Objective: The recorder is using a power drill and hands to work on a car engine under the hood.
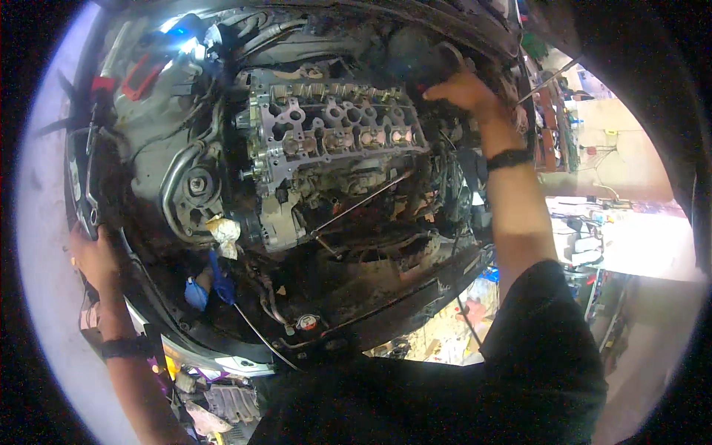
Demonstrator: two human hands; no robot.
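An engine's cylinder head (337, 137) lies exposed in the car's engine bay, its upper side open. At the far left, my left hand (96, 256) is at the fender edge, thumb and fingers closed around something dark that I cannot make out. Just above these fingers is the ring end of a long wrench (92, 185) lying along the fender. My right hand (467, 93) reaches to the far right corner of the engine, thumb and forefinger apart. Dark parts there partly hide its fingers, and I see nothing held.
A bright work lamp (182, 35) shines at the far left, near a red-framed object (141, 76). A long thin bar (363, 202) crosses the engine's near side. Crumpled pale paper (224, 236) and a blue item (196, 293) sit at near left. Engine parts (231, 403) lie below.
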